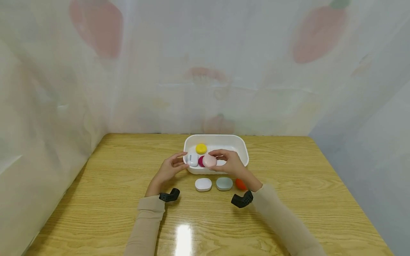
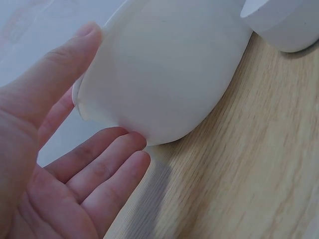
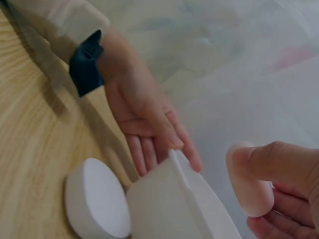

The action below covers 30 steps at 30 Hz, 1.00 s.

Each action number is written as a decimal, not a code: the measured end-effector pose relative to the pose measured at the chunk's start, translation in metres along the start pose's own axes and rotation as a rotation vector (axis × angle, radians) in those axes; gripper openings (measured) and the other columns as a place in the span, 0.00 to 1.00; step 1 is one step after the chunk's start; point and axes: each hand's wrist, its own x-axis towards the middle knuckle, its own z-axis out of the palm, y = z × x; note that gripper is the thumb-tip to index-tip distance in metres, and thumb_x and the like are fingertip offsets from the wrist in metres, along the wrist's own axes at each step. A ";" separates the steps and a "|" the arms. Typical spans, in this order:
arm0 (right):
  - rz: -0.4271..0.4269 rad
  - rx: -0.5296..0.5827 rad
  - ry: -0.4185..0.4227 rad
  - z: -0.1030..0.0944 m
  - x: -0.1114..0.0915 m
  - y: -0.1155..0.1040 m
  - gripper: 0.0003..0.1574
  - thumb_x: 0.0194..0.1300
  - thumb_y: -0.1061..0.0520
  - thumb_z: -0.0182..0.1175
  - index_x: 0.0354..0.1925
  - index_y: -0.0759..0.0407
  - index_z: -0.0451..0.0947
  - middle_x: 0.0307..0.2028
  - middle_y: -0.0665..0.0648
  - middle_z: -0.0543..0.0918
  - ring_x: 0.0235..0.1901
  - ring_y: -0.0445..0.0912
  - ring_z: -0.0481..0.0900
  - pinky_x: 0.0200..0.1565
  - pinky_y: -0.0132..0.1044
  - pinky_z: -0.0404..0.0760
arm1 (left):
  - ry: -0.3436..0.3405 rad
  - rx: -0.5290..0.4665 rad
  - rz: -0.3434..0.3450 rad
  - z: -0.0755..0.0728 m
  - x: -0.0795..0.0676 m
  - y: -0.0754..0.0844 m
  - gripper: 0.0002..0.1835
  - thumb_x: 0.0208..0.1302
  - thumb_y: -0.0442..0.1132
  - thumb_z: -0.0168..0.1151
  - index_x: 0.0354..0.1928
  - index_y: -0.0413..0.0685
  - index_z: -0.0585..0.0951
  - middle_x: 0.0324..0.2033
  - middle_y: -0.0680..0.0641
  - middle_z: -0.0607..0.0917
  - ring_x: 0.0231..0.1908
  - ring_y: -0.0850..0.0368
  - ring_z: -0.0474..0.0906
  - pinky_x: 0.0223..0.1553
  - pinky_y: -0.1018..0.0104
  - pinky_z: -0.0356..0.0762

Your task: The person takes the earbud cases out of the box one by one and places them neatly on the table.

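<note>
My right hand (image 1: pixel 229 161) pinches a small rounded pale pink case (image 1: pixel 209 161) between thumb and fingers, above the front part of a white tray (image 1: pixel 237 142). In the right wrist view the pink case (image 3: pixel 249 184) is held on edge. At the tray's left end, my left hand (image 1: pixel 171 168) touches the rim and outer wall with thumb and fingertips. The left wrist view shows these fingers loosely extended against the tray wall (image 2: pixel 169 69). Inside the tray are a yellow round piece (image 1: pixel 201 148), a white case with a grey mark (image 1: pixel 192 159) and a partly covered magenta piece (image 1: pixel 201 161).
In front of the tray, a white oval case (image 1: pixel 203 184), a grey-green oval case (image 1: pixel 224 184) and an orange-red piece (image 1: pixel 241 184) lie in a row on the wooden table (image 1: pixel 112 185). My right forearm partly covers the orange-red one. A pale curtain (image 1: pixel 205 103) hangs behind the table.
</note>
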 end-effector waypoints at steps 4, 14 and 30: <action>0.015 0.009 -0.025 0.005 -0.013 0.000 0.30 0.48 0.65 0.74 0.52 0.67 0.79 0.51 0.67 0.83 0.51 0.59 0.81 0.58 0.52 0.80 | -0.003 0.005 0.007 0.000 0.000 0.000 0.31 0.62 0.39 0.65 0.67 0.49 0.69 0.62 0.33 0.75 0.61 0.39 0.76 0.56 0.63 0.82; 0.003 0.023 -0.100 0.014 -0.035 0.007 0.30 0.49 0.66 0.73 0.53 0.67 0.78 0.51 0.67 0.83 0.51 0.59 0.81 0.56 0.51 0.81 | -0.003 0.012 -0.006 0.000 0.000 0.000 0.31 0.63 0.40 0.65 0.68 0.51 0.69 0.64 0.33 0.73 0.61 0.39 0.75 0.59 0.58 0.80; -0.021 -0.014 -0.226 0.042 -0.065 0.021 0.29 0.49 0.59 0.75 0.50 0.64 0.80 0.48 0.62 0.86 0.48 0.49 0.83 0.54 0.41 0.84 | 0.001 -0.007 -0.017 0.000 -0.001 0.003 0.31 0.63 0.40 0.65 0.68 0.50 0.69 0.63 0.33 0.74 0.61 0.40 0.75 0.59 0.59 0.80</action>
